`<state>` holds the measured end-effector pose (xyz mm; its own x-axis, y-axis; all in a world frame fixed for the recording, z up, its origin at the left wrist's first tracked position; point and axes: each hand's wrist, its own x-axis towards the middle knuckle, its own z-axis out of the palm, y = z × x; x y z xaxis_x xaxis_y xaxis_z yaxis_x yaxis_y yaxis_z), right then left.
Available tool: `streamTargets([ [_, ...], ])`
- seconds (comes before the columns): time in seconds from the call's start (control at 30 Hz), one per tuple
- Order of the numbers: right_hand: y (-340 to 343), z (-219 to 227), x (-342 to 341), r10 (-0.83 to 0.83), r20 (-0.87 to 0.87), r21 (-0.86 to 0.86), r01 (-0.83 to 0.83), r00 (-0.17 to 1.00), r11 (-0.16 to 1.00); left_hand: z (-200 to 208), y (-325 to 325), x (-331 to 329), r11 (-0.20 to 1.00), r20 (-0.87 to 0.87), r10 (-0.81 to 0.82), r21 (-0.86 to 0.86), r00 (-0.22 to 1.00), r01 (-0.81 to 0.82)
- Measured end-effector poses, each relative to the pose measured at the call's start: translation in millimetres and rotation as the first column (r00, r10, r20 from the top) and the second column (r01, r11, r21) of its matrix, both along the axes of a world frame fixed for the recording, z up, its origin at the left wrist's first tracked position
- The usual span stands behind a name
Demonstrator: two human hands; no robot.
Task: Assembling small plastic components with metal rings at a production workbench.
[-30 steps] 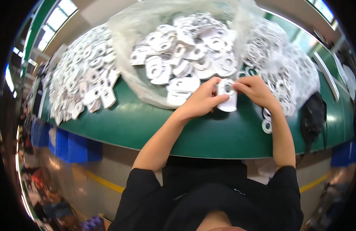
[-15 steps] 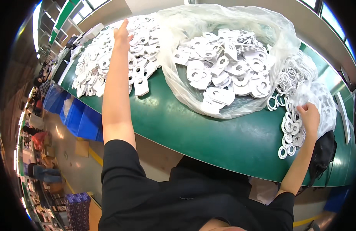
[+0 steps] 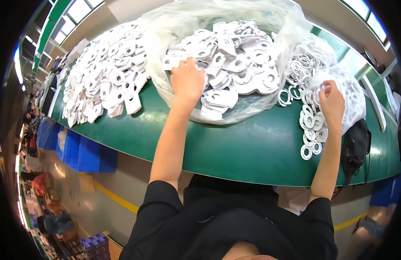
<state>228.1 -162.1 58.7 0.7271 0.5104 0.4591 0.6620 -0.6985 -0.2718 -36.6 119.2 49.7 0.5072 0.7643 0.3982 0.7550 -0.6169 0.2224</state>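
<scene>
My left hand [image 3: 187, 82] is at the left side of a large clear plastic bag [image 3: 165, 89], its fingers somewhat apart over the white flat parts [image 3: 239, 65] heaped inside. Each of those parts has a round hole. Whether the fingertips touch a part is hard to see. At the right, my right hand [image 3: 332, 102] is curled, thumb and fingers drawn together, beside a second clear bag [image 3: 354, 99]. Anything it may hold is too small to make out. White rings [image 3: 309, 123] lie in a strip just left of this hand, and thinner rings [image 3: 302, 65] are piled beyond it.
A wide heap of white flat parts [image 3: 105, 73] covers the left of the green table [image 3: 235, 149]. A black bag [image 3: 355, 147] lies at the right edge, near a long white strip [image 3: 374, 104]. Blue bins [image 3: 85, 151] stand on the floor at the left.
My left hand has come from above the left heap, rightward and nearer, to the large bag. My right hand stays by the rings, now raised slightly. The whole view has shifted.
</scene>
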Motion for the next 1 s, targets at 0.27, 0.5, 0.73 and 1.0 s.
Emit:
streamTargets([
  [0.27, 31.9, 17.9, -48.1, 0.335, 0.055, 0.602, -0.299, 0.941, 0.740, -12.6, 10.8, -29.2, 0.999, 0.069, -0.038, 0.040, 0.997, 0.035],
  [0.5, 40.6, -4.2, -78.8, 0.749, -0.151, 0.695, -0.469, 0.645, 0.544, 27.5, -60.1, 7.2, 0.650, 0.604, -0.392, -0.352, 0.694, 0.673],
  [0.73, 56.1, -18.0, -105.0, 0.811, -0.129, 0.565, -0.629, 0.571, 0.533, -21.5, -116.1, 38.6, -0.259, 0.720, 0.350, -0.541, 0.600, 0.800],
  [1.0, 59.4, -29.5, -94.0, 0.659, -0.271, 0.625, -0.392, 0.702, 0.675, -27.4, -124.4, 34.9, -0.283, 0.751, 0.241, -0.551, 0.614, 0.785],
])
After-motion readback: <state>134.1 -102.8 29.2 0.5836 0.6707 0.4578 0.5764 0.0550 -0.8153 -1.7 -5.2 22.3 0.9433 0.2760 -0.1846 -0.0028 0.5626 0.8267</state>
